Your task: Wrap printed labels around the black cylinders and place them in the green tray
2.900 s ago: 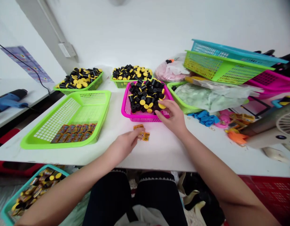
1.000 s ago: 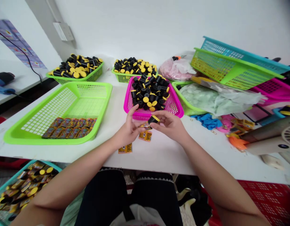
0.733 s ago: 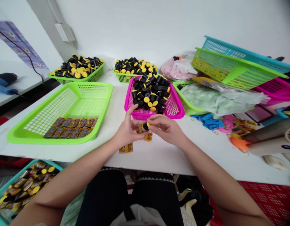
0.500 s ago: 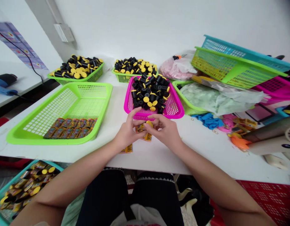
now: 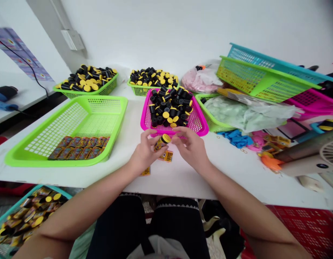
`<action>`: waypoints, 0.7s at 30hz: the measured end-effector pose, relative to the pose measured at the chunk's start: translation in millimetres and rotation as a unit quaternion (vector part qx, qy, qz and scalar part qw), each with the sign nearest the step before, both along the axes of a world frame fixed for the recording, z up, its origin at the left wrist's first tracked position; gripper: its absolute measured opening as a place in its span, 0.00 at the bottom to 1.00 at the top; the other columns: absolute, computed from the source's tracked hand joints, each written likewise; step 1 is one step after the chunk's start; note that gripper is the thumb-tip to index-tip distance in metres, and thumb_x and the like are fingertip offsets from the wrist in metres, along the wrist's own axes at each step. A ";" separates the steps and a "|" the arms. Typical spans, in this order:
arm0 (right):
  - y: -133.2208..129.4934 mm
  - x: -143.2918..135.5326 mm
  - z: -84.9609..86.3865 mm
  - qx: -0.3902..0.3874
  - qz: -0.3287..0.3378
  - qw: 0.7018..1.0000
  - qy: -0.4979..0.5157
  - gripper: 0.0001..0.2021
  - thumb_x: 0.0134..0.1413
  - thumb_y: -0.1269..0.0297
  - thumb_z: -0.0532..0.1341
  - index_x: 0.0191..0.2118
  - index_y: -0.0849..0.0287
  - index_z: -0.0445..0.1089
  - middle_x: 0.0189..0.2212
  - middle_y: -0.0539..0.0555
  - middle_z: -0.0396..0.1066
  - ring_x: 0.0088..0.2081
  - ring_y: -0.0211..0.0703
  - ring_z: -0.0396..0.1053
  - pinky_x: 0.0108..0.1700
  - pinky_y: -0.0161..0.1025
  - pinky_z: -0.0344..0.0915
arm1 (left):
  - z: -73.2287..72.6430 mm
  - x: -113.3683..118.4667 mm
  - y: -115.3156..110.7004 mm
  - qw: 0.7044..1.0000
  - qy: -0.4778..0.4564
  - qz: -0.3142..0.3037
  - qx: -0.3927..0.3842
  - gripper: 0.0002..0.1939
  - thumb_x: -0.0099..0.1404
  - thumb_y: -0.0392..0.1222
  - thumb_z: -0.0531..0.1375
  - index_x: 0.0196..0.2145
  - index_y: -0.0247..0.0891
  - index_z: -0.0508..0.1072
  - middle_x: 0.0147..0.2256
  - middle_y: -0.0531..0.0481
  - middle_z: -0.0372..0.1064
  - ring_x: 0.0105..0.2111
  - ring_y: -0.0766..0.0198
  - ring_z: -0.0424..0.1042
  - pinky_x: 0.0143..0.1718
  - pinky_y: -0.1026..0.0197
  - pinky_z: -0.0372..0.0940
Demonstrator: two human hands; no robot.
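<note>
My left hand (image 5: 144,151) holds a small cylinder (image 5: 161,142) with a yellow cap and a yellow printed wrap, tilted with the cap up to the right. Just right of it, my right hand (image 5: 192,147) has curved fingers apart, with nothing seen in them. Below the cylinder a flat yellow printed sleeve (image 5: 166,156) lies on the white table (image 5: 177,180). Another printed sleeve (image 5: 146,172) shows partly by my left wrist. Beyond my hands, a pink basket (image 5: 201,126) is heaped with black cylinders with yellow caps (image 5: 170,108).
At left, a green basket (image 5: 117,122) contains rows of printed sleeves (image 5: 78,147). Two green baskets of capped cylinders (image 5: 86,79) stand against the wall. Right are stacked baskets (image 5: 263,77), plastic bags (image 5: 244,111), blue pieces (image 5: 235,138) and a fan (image 5: 328,154). A teal basket (image 5: 66,190) sits lower left.
My right hand has moved off the cylinder to the right, its fingers apart. The cylinder stays in my left hand and now shows its printed side. The view has shifted slightly.
</note>
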State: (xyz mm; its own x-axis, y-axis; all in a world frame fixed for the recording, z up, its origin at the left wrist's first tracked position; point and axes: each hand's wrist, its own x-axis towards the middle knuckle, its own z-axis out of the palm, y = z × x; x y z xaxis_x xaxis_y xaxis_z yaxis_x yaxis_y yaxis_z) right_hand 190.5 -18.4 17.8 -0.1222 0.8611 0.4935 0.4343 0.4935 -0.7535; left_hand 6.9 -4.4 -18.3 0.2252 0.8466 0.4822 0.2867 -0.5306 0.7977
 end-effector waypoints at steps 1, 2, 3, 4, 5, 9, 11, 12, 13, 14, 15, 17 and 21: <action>0.3 -0.2 -0.6 0.066 0.019 0.997 -0.044 0.15 0.61 0.55 0.59 0.50 0.55 0.66 0.47 0.59 0.73 0.48 0.47 0.74 0.49 0.48 0.74 | 3.9 1.2 -1.4 0.998 -0.049 0.004 -0.037 0.33 0.59 0.43 0.67 0.53 0.44 0.51 0.41 0.46 0.78 0.41 0.59 0.79 0.41 0.59 0.72; 0.4 -1.5 -1.5 0.123 0.044 0.987 -0.092 0.16 0.61 0.57 0.59 0.52 0.55 0.65 0.50 0.60 0.71 0.53 0.48 0.71 0.53 0.50 0.71 | 8.5 2.3 -2.7 0.993 -0.092 0.000 -0.070 0.35 0.57 0.42 0.68 0.53 0.44 0.50 0.39 0.48 0.79 0.39 0.60 0.79 0.41 0.59 0.71; 0.4 -3.6 -2.9 0.169 0.067 0.974 -0.136 0.18 0.60 0.59 0.60 0.55 0.55 0.63 0.52 0.61 0.70 0.56 0.49 0.68 0.56 0.51 0.69 | 13.4 3.6 -3.8 0.987 -0.128 -0.011 -0.098 0.36 0.56 0.41 0.69 0.52 0.45 0.49 0.35 0.51 0.79 0.36 0.62 0.79 0.39 0.60 0.71; 0.4 -6.4 -4.6 0.207 0.079 0.960 -0.171 0.22 0.59 0.62 0.61 0.58 0.57 0.60 0.52 0.62 0.69 0.57 0.51 0.66 0.57 0.52 0.67 | 18.3 4.9 -4.6 0.979 -0.158 -0.024 -0.124 0.36 0.56 0.40 0.69 0.52 0.45 0.49 0.32 0.54 0.78 0.32 0.65 0.78 0.37 0.62 0.71; 0.5 -9.3 -6.4 0.239 0.073 0.948 -0.197 0.25 0.58 0.64 0.61 0.60 0.58 0.57 0.52 0.63 0.68 0.57 0.52 0.65 0.58 0.53 0.67 | 22.8 6.3 -5.3 0.971 -0.184 -0.039 -0.146 0.36 0.55 0.38 0.69 0.51 0.45 0.48 0.30 0.56 0.77 0.28 0.67 0.77 0.34 0.64 0.70; -0.4 -17.2 -12.1 0.328 0.005 0.918 -0.222 0.25 0.56 0.69 0.60 0.59 0.60 0.57 0.48 0.62 0.68 0.54 0.53 0.66 0.57 0.56 0.66 | 33.4 12.1 -7.2 0.944 -0.261 -0.108 -0.172 0.32 0.52 0.34 0.67 0.41 0.46 0.47 0.29 0.62 0.72 0.25 0.72 0.72 0.29 0.68 0.66; -2.5 -18.5 -12.5 0.342 0.000 0.916 -0.209 0.25 0.55 0.68 0.61 0.58 0.59 0.58 0.47 0.61 0.68 0.52 0.53 0.66 0.55 0.55 0.66 | 34.4 13.3 -8.0 0.936 -0.240 -0.147 -0.212 0.28 0.54 0.33 0.64 0.37 0.45 0.45 0.28 0.64 0.67 0.25 0.73 0.71 0.28 0.69 0.64; -3.8 -18.9 -12.2 0.344 0.004 0.916 -0.206 0.25 0.55 0.67 0.62 0.58 0.60 0.58 0.46 0.61 0.68 0.52 0.53 0.66 0.55 0.55 0.67 | 34.0 13.2 -8.4 0.931 -0.216 -0.168 -0.243 0.26 0.55 0.33 0.62 0.37 0.45 0.45 0.27 0.65 0.65 0.25 0.73 0.70 0.27 0.69 0.63; -5.1 -19.3 -11.6 0.345 0.008 0.915 -0.209 0.25 0.55 0.66 0.62 0.57 0.60 0.59 0.46 0.62 0.68 0.52 0.53 0.66 0.54 0.54 0.67 | 33.2 12.8 -8.5 0.926 -0.190 -0.185 -0.268 0.24 0.56 0.34 0.61 0.37 0.45 0.45 0.26 0.65 0.64 0.24 0.72 0.70 0.26 0.69 0.62; -6.2 -19.7 -10.9 0.348 0.011 0.912 -0.218 0.24 0.55 0.66 0.62 0.57 0.61 0.59 0.46 0.62 0.69 0.51 0.54 0.66 0.54 0.54 0.67 | 31.9 12.2 -8.5 0.925 -0.168 -0.194 -0.280 0.24 0.57 0.34 0.60 0.39 0.45 0.45 0.25 0.65 0.63 0.23 0.71 0.69 0.24 0.69 0.62; -7.0 -20.2 -10.0 0.353 0.010 0.906 -0.231 0.24 0.55 0.66 0.62 0.56 0.62 0.60 0.45 0.63 0.69 0.51 0.54 0.66 0.53 0.54 0.68 | 30.3 11.6 -8.3 0.930 -0.154 -0.192 -0.275 0.24 0.56 0.34 0.59 0.40 0.44 0.46 0.24 0.66 0.61 0.22 0.71 0.68 0.23 0.69 0.60; -7.2 -21.2 -8.6 0.371 0.002 0.891 -0.260 0.22 0.56 0.67 0.62 0.55 0.63 0.61 0.44 0.63 0.70 0.50 0.55 0.66 0.53 0.54 0.67 | 26.6 10.9 -7.5 0.953 -0.140 -0.152 -0.220 0.27 0.54 0.32 0.60 0.42 0.44 0.46 0.23 0.67 0.57 0.20 0.73 0.63 0.21 0.70 0.56; -4.8 -22.1 -8.9 0.394 0.004 0.875 -0.282 0.19 0.57 0.67 0.61 0.54 0.63 0.63 0.44 0.61 0.72 0.50 0.54 0.67 0.54 0.54 0.67 | 22.6 12.1 -6.5 0.979 -0.134 -0.096 -0.119 0.26 0.53 0.29 0.59 0.41 0.44 0.46 0.24 0.66 0.53 0.20 0.74 0.57 0.21 0.71 0.52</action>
